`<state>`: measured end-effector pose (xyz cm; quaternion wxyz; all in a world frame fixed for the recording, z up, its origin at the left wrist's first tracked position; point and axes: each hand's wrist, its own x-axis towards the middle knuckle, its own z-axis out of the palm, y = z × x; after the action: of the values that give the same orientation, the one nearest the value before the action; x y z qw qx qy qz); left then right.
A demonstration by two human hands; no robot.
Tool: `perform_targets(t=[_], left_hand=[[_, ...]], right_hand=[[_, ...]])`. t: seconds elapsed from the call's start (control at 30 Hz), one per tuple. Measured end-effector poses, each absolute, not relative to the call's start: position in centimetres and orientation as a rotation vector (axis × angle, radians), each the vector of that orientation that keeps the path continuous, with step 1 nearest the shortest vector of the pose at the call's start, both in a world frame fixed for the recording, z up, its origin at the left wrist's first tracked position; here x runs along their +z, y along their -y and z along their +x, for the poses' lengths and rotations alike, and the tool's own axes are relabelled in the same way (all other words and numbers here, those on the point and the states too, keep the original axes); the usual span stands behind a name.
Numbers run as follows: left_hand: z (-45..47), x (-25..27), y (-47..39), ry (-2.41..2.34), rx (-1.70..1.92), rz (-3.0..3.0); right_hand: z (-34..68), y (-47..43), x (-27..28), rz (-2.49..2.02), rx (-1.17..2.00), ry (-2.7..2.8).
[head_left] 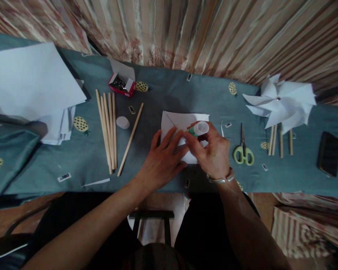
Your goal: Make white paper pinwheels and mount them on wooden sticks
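A square of white paper (183, 118) with a diagonal line across its upper left lies on the cloth in front of me. My left hand (165, 159) is spread over the paper's left side, fingers apart and pressing on it. In my right hand (214, 152) is a glue stick (198, 129), green with a clear whitish end, tilted over the paper. Its other end is hidden by my fingers. A round white cap (122, 122) and a single wooden stick (131, 138) lie left of the paper. Green-handled scissors (243, 150) rest to the right of my right hand.
Several wooden sticks (108, 131) lie side by side at left, below an open red box (122, 84) of small metal pieces. White sheets (33, 82) are stacked far left. Paper pinwheels (281, 99) on sticks and a dark phone (329, 153) lie at right.
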<state>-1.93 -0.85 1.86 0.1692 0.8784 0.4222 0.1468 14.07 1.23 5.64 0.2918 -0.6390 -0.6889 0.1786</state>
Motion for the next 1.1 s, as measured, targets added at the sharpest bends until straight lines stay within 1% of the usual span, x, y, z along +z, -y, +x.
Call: perform_targets(t=[0.57, 1.1], left_hand=[[-2.0, 1.9, 0.9, -1.196, 0.387, 2.492], [-2.0, 1.5, 0.9, -1.207, 0.415, 2.536]], right_hand=[[14.4, -0.6, 5.8, -1.622, 0.515, 1.920], [15.1, -0.2, 5.7, -1.657, 0.446, 1.940]])
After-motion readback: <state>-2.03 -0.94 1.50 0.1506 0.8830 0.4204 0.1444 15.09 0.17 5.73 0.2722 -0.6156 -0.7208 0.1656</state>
